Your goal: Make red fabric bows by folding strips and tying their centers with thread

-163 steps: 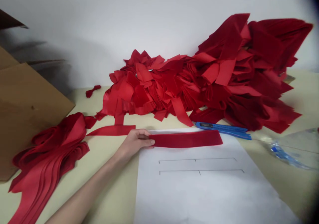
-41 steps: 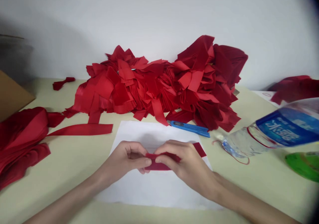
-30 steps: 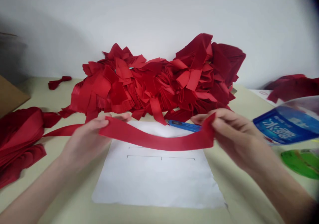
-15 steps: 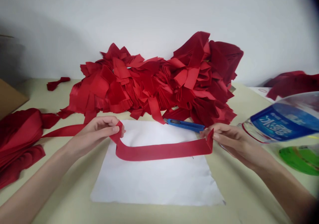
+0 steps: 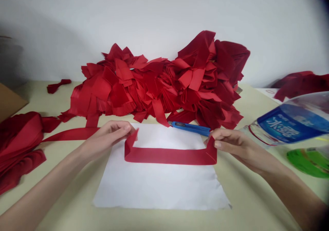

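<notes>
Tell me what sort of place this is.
Probably a small craft or sewing workbench for ribbon work. It shows a big heap of cut red ribbon pieces, a blue utility knife, and a red ribbon strip folded at both ends over a sheet of white paper.

Read the large white Chinese characters, apparently 冰露, on the blue label [image 5: 282, 123] of the clear plastic water bottle [image 5: 290, 119]. They run slanted with the bottle. Note that the smaller print near them is too blurred to read.
</notes>
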Demonstrator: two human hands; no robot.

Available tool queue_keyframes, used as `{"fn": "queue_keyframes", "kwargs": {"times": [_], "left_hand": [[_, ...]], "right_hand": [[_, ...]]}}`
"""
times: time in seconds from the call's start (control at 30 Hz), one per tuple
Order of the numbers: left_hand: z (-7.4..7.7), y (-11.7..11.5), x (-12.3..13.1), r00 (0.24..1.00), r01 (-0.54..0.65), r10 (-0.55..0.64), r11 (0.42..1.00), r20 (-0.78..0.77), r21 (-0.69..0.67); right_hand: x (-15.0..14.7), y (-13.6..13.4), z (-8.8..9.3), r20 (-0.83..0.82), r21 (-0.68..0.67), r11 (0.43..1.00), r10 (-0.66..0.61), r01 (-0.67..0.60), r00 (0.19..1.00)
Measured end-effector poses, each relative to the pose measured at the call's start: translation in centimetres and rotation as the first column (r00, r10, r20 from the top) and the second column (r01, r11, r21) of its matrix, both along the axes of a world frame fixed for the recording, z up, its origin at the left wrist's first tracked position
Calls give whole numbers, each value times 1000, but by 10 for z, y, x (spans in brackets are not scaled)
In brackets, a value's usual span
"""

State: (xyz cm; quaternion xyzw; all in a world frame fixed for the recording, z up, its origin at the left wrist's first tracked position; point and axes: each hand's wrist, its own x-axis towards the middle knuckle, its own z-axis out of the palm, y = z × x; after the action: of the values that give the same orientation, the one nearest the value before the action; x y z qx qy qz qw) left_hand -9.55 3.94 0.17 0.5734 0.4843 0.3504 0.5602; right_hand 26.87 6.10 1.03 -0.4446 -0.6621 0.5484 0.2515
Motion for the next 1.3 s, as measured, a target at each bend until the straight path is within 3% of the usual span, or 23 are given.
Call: {"fn": "queue_keyframes", "kwargs": {"times": [0.1,0.2,0.4,0.53,0.73,1.07,1.3], "left_hand": [[8,3,23,976,136,-130,990,-174,25],[8,7,47,876,336,-299,941,-379,34],[-10,11,66,804,458,-330,874,-494,162],[-11,-2,63,756,475,-231,838,-613,270],[-14,-24,60,662,466,-93,829,-744,311],[-20,-23,55,726,416,-125,863,-676,287],[-19,-25,53,751,378,-157,899,-642,222]], "right_hand": [[-13,4,4,9,-3,1000,27,-27,1000],[-29,9,10,24,11,996,88,-89,996],[-52,14,10,121,21,984,174,-177,977],[-58,14,1,189,105,974,178,-200,966],[-70,12,-7,253,140,964,184,-224,950],[-94,8,-23,267,122,970,171,-209,949],[-109,-6,-27,464,402,873,67,-277,883]]}}
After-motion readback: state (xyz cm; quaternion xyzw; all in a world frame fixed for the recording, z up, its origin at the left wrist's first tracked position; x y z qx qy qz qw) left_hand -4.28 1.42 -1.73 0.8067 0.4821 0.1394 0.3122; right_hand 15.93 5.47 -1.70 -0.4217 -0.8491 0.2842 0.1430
